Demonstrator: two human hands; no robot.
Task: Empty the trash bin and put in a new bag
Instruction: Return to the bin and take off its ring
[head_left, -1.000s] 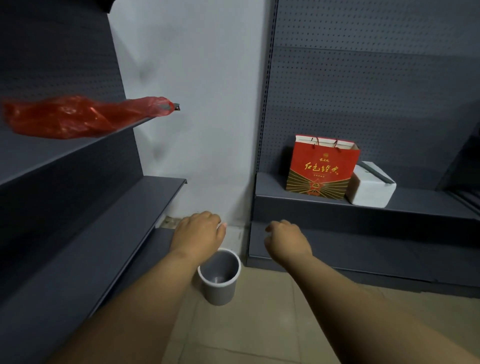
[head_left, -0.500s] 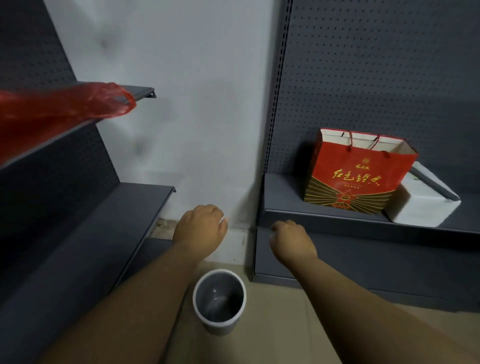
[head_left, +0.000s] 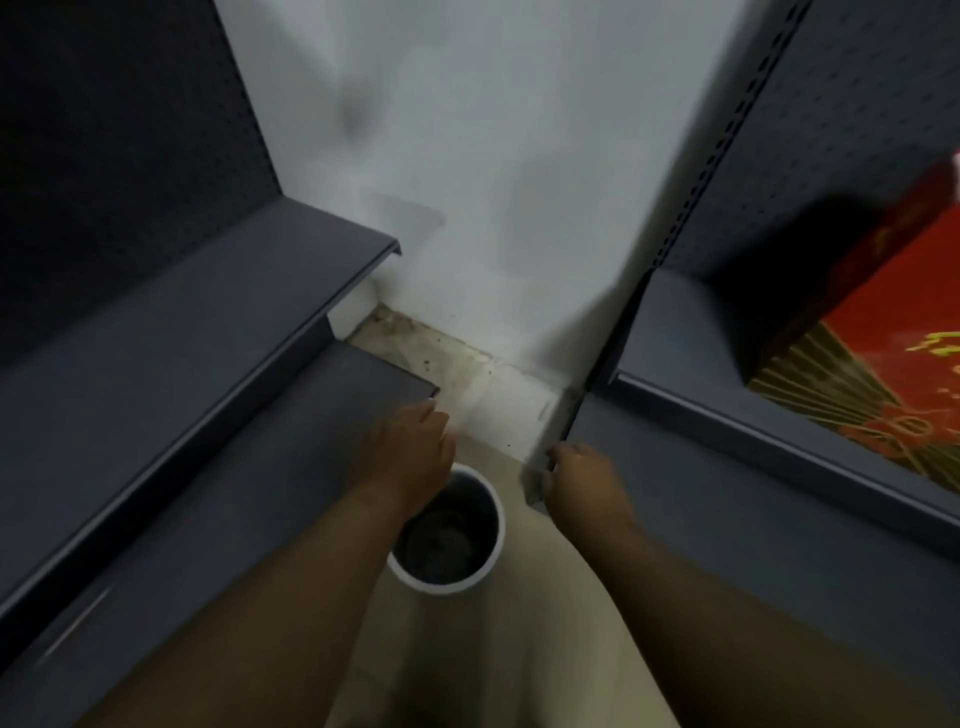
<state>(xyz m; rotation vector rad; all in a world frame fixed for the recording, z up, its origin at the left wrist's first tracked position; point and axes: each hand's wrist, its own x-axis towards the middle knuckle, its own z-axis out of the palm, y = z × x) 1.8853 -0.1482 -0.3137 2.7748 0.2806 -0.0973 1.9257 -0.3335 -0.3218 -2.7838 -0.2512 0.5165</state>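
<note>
A small grey trash bin (head_left: 442, 540) with a pale rim stands on the beige floor in the corner between two shelf units. Its inside looks dark, and no bag shows over the rim. My left hand (head_left: 409, 457) hovers just over the bin's far left rim, back of the hand up and fingers curled under. Just right of the bin, my right hand (head_left: 586, 480) is held the same way beside the right shelf's corner post. I see nothing in either hand. The picture is blurred.
Dark grey shelves (head_left: 182, 343) step down on the left, close to the bin. Another grey shelf (head_left: 727, 415) on the right carries a red paper gift bag (head_left: 878, 338). A white wall (head_left: 493, 182) closes the corner behind.
The view has dropped and moved closer to the corner. The red plastic bag on the upper left shelf has left the view. Both hands are now lower, right by the bin's rim.
</note>
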